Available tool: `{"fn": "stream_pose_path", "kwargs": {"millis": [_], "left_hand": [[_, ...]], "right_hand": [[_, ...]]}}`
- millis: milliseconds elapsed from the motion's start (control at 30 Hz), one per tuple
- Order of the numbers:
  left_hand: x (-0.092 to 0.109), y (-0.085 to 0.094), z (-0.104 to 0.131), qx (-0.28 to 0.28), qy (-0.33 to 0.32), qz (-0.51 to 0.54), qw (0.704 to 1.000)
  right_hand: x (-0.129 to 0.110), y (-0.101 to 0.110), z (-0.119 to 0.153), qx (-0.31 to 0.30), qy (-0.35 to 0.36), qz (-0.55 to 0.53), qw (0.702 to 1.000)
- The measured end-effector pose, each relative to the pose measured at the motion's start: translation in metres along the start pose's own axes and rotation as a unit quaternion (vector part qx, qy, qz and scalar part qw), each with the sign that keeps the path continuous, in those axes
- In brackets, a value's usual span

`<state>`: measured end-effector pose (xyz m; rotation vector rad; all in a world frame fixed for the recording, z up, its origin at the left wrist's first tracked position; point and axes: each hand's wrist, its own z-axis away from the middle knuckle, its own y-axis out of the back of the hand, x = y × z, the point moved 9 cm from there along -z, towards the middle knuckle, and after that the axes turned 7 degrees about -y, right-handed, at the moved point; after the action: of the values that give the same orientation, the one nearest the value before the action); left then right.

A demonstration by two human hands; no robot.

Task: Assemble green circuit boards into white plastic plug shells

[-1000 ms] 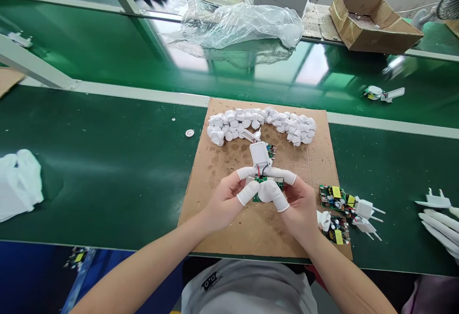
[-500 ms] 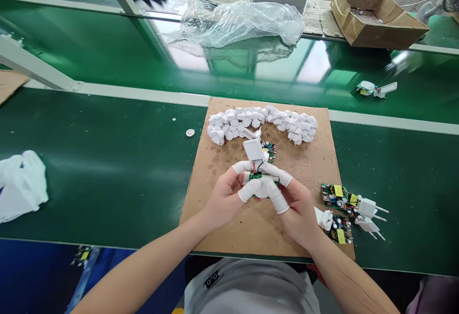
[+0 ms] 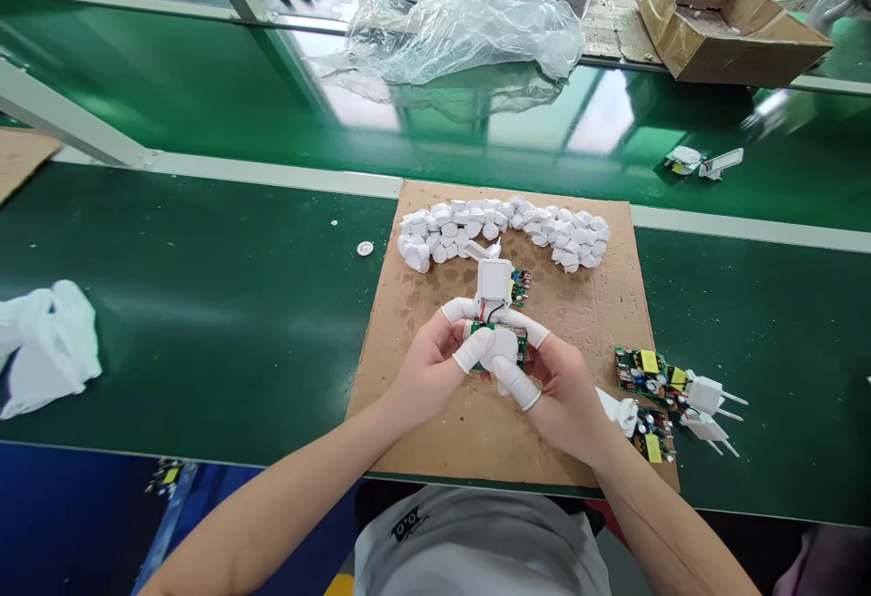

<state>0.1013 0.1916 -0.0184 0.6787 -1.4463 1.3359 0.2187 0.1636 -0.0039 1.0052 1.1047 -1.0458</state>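
Between my two hands is a green circuit board (image 3: 518, 348) with a white round piece (image 3: 500, 348) on its face. Red and black wires join it to a white plug housing (image 3: 494, 282) just above. My left hand (image 3: 435, 365) grips the board's left end, thumb on the round piece. My right hand (image 3: 554, 387) grips the right end, thumb at the piece's lower edge. White covers sit on the thumbs and forefingers. Behind the housing lies another circuit board (image 3: 521, 288), partly hidden. An arc of white round pieces (image 3: 435, 231) lies on the cardboard sheet (image 3: 422, 446).
Circuit boards with plugs (image 3: 640, 374) lie at the sheet's right edge. Another board (image 3: 684, 159) is on the green belt (image 3: 272, 115). A white bag (image 3: 58, 342) lies far left; a cardboard box (image 3: 741, 56) and plastic wrap (image 3: 469, 38) stand at the back.
The plug housing has turned more upright, and the board now shows more of its face and the round piece. My right thumb has shifted lower. The board on the belt has moved slightly left.
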Motion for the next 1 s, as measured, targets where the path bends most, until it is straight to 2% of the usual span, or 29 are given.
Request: {"fn": "stream_pose_path", "kwargs": {"millis": [133,267,433,600,700,800,900,1000], "left_hand": [[-0.004,0.002,0.001,0.006,0.008,-0.003,1.0],[0.001,0.008,0.002,0.032,-0.011,-0.042,0.999],[0.005,0.001,0.004,-0.01,-0.034,-0.064,0.997],[-0.002,-0.01,0.008,-0.077,-0.024,-0.069,0.994],[-0.004,-0.012,0.008,-0.08,-0.026,-0.051,0.995],[-0.009,-0.012,0.008,-0.077,-0.002,-0.039,0.996],[-0.012,-0.01,0.01,-0.079,0.01,-0.037,0.996],[-0.016,-0.007,0.012,-0.083,0.01,-0.078,0.993]], "right_hand": [[-0.003,0.002,0.001,-0.014,-0.006,-0.018,1.0],[-0.003,0.0,-0.001,-0.023,-0.027,-0.053,0.998],[-0.002,0.002,-0.004,-0.006,-0.048,-0.106,0.993],[-0.005,0.008,-0.004,0.015,-0.033,-0.116,0.993],[-0.004,0.004,-0.004,0.008,-0.029,-0.097,0.995],[-0.001,0.001,-0.004,0.017,-0.034,-0.05,0.998],[-0.004,0.0,-0.004,0.013,-0.029,-0.067,0.997],[-0.007,0.003,-0.003,0.018,-0.021,-0.087,0.996]]}}
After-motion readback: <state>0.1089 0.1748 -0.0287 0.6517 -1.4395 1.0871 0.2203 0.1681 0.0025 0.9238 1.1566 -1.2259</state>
